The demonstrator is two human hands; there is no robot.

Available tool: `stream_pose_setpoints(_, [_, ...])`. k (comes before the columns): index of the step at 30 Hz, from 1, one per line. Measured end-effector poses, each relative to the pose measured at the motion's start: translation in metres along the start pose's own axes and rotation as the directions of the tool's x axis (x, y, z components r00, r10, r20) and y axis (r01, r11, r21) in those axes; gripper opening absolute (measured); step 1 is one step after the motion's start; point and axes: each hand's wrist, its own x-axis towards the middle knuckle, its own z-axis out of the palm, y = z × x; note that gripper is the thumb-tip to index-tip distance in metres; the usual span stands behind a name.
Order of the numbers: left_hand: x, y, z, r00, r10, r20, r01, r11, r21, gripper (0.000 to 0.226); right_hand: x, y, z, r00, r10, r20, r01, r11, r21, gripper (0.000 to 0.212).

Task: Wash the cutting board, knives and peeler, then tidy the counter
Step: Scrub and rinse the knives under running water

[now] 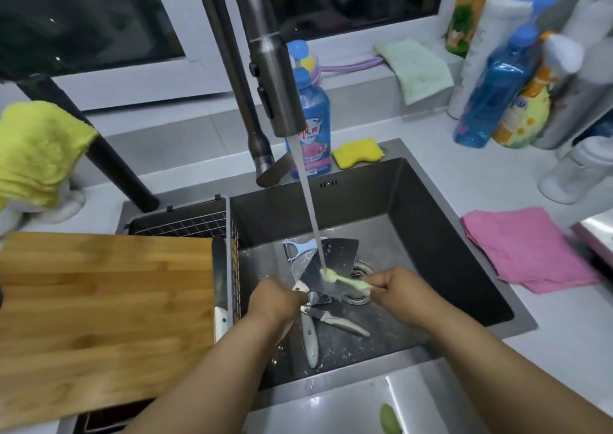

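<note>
Water runs from the faucet into the steel sink. My right hand pinches a slim pale green tool with its head under the stream; I cannot tell whether it is a peeler or a brush. My left hand grips the pale handle of a cleaver, whose blade tilts up under the water. A blue peeler lies behind it. Two pale-handled knives lie on the sink floor. The wooden cutting board rests over the sink's left side, with another knife along its right edge.
A wire rack sits behind the board. A dish soap bottle and a yellow sponge stand behind the sink. A pink cloth lies on the right counter, and bottles stand at the back right. A yellow cloth hangs at left.
</note>
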Motion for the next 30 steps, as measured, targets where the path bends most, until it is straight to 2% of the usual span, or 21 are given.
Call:
stream_pose_setpoints(2, [-0.005,0.004,0.006,1.000,-0.005,0.031,0.005,1.000,-0.016,0.025,-0.002,-0.008,0.007,0.999,-0.010,0.045,0.009,1.000,0.013,0.023])
stream_pose_setpoints(7, [-0.009,0.009,0.016,0.998,-0.004,0.065,0.005,1.000,-0.010,0.021,0.022,0.005,-0.006,0.990,0.097,-0.101,-0.106,0.991,-0.078,0.024])
stream_pose_setpoints(10, [-0.010,0.010,0.017,0.998,0.011,0.056,-0.013,0.999,0.037,0.020,0.017,0.009,-0.014,0.995,0.090,-0.047,-0.095,0.989,-0.114,0.023])
stream_pose_setpoints(12, [-0.010,0.010,0.017,0.998,0.023,0.059,-0.027,0.998,0.063,0.021,0.012,0.004,-0.006,0.997,0.077,0.022,-0.076,0.996,-0.051,0.021])
stream_pose_setpoints(14, [-0.013,0.013,0.018,0.997,0.037,0.070,-0.043,0.994,0.098,0.020,0.016,0.002,0.001,0.998,0.055,0.032,-0.053,0.998,-0.035,0.023])
stream_pose_setpoints(18, [-0.018,0.015,0.018,0.995,0.054,0.084,-0.062,0.994,0.085,0.034,0.043,0.008,-0.015,0.995,0.090,-0.051,-0.095,0.990,-0.108,0.022])
stream_pose_setpoints(20, [-0.018,0.011,0.019,0.994,0.039,0.105,-0.045,0.998,0.050,0.034,0.057,0.022,-0.027,0.986,0.133,-0.105,-0.150,0.974,-0.171,0.022])
stream_pose_setpoints(23, [-0.018,0.008,0.022,0.986,-0.019,0.168,0.032,0.997,-0.075,0.017,0.064,0.040,-0.037,0.962,0.183,-0.204,-0.217,0.963,-0.159,0.023])
stream_pose_setpoints(25, [-0.015,0.007,0.022,0.964,-0.085,0.253,0.117,0.987,-0.113,0.017,0.057,0.042,-0.040,0.954,0.162,-0.251,-0.184,0.981,-0.066,0.023])
stream_pose_setpoints(30, [-0.012,0.017,0.019,0.819,-0.275,0.504,0.373,0.922,-0.103,0.020,0.024,0.035,-0.026,0.929,0.143,-0.340,-0.086,0.980,0.177,0.026])
